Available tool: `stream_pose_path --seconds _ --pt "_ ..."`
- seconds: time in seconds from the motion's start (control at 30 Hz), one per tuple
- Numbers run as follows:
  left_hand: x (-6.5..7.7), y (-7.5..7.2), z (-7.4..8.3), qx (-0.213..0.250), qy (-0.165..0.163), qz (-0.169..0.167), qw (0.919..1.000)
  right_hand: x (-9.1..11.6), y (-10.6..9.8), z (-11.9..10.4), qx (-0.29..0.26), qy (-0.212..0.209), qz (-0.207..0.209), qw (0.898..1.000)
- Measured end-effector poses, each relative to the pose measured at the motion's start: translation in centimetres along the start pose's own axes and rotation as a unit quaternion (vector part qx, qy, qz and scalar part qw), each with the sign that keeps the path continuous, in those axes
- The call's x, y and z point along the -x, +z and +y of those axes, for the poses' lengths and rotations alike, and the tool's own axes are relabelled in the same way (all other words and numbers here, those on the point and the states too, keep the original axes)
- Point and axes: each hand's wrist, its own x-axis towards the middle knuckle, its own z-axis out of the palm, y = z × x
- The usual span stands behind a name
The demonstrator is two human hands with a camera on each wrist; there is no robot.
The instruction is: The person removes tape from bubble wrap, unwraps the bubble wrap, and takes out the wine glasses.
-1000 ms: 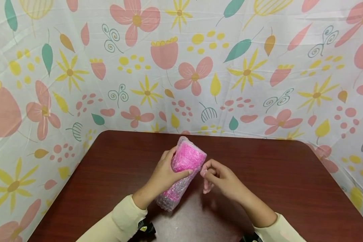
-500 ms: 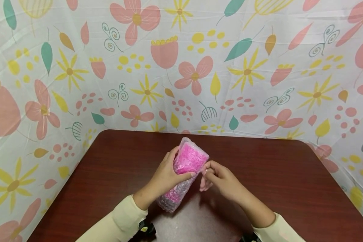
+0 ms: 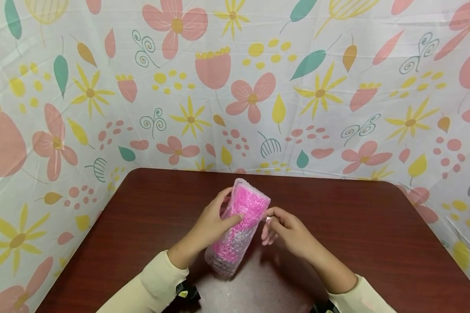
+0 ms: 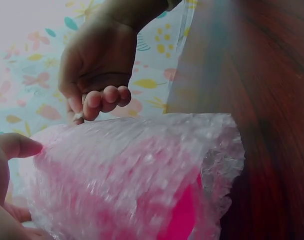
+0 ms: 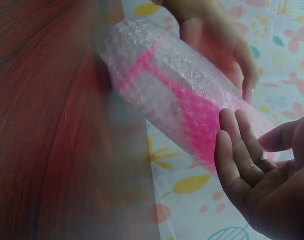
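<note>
A bubble-wrapped pink package [image 3: 239, 234], long and roughly cylindrical, stands tilted over the table in the head view. My left hand [image 3: 209, 224] holds it from the left, thumb across the front and fingers around the far side. At its upper right edge my right hand [image 3: 291, 230] pinches a small whitish bit [image 4: 78, 116] between thumb and forefinger; whether this is tape or wrap I cannot tell. The other right fingers [image 5: 236, 150] are loosely bent beside the bubble wrap [image 5: 166, 65]. What lies inside shows only as bright pink through the plastic.
The dark reddish-brown table [image 3: 356, 234] extends around both hands. Behind and beside it hangs a white sheet [image 3: 235, 134] with printed flowers. Black straps [image 3: 188, 291] are at the wrists, below cream sleeves [image 3: 152, 278].
The package has shifted slightly right and turned a little. My left thumb has slid left and up across its front. My right hand stays at the upper edge, with a whitish bit now showing.
</note>
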Motion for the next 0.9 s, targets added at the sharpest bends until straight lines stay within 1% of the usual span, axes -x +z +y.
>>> stream_pose_path --seconds 0.13,0.27,0.37,0.5,0.6,0.73,0.83,0.9 --pt "-0.25 -0.1 -0.13 0.002 -0.018 -0.004 0.9998 -0.06 -0.02 0.02 0.002 -0.004 0.007 1.0" --pt "-0.18 -0.22 -0.06 0.01 -0.033 -0.029 0.999 -0.1 -0.05 0.03 0.002 -0.007 0.01 1.0" --pt "-0.14 -0.2 -0.08 0.018 -0.041 -0.037 0.9983 -0.17 0.0 0.09 0.003 -0.002 0.012 1.0" --pt "-0.21 -0.07 -0.19 0.021 -0.035 -0.022 0.9989 -0.28 0.11 0.18 -0.004 0.005 0.01 1.0" --pt "-0.32 0.04 -0.36 0.04 -0.022 -0.015 0.9988 -0.24 0.16 0.15 -0.007 0.01 0.009 1.0" --pt "-0.35 0.16 -0.51 0.058 -0.013 -0.01 0.9982 -0.11 0.19 -0.18 0.013 0.027 0.022 0.999" --pt "-0.3 0.3 -0.48 0.057 -0.018 -0.002 0.9982 -0.06 0.21 -0.43 0.02 0.03 0.029 0.999" --pt "-0.23 0.4 -0.43 0.054 -0.023 0.001 0.9983 -0.06 0.22 -0.47 0.017 0.023 0.03 0.999"
